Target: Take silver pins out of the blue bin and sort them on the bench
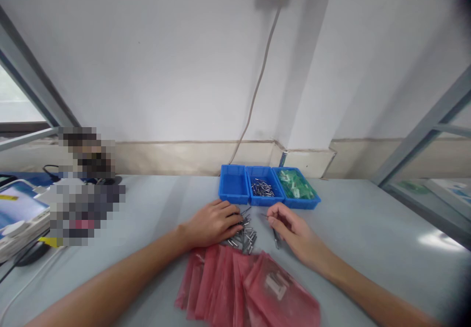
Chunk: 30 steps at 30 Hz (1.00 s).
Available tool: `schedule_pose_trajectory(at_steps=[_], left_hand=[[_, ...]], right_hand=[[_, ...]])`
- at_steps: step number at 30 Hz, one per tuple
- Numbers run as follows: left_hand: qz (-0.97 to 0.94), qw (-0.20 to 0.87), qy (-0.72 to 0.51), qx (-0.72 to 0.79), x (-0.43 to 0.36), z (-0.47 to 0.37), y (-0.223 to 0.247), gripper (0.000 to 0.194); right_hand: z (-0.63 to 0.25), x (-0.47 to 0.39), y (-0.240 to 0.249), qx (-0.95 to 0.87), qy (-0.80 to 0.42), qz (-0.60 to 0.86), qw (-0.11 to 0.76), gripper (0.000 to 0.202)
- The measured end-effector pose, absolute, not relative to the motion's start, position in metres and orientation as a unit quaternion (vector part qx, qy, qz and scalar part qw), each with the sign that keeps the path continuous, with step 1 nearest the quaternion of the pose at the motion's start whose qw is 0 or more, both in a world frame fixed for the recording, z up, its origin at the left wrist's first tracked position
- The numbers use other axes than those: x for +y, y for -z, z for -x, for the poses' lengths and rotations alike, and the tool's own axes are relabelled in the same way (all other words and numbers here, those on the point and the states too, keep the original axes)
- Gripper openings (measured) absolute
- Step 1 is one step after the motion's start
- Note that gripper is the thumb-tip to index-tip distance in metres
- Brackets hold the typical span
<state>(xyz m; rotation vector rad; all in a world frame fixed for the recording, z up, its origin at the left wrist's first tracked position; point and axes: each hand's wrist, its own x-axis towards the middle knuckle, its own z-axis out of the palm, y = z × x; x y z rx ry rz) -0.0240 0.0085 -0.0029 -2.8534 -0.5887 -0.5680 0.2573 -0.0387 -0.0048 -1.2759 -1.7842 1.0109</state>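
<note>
Where the table (154, 204) bore a pile of metal pieces (250, 236), they seemed light, stiff and slippery, best pinched mid-length. The left hand (211, 225) covered the pile's left side, any grip beneath hidden; right of it, the right hand (292, 231) pinched one slim piece (265, 215) in its fingers (272, 212).

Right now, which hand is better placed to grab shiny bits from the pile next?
Probably the left hand: it rests over the metal pile. The right hand is off to the side, its grip pinched shut.
</note>
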Motion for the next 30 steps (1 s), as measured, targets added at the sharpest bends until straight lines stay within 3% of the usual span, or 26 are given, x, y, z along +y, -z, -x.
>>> schedule_pose_trajectory(at_steps=[30], left_hand=[[0.958,0.084,0.188,-0.197,0.0088,0.024,0.0027,0.029]], right_hand=[[-0.2568,-0.0383,0.0027,-0.692,-0.395,0.492,0.35,0.027]])
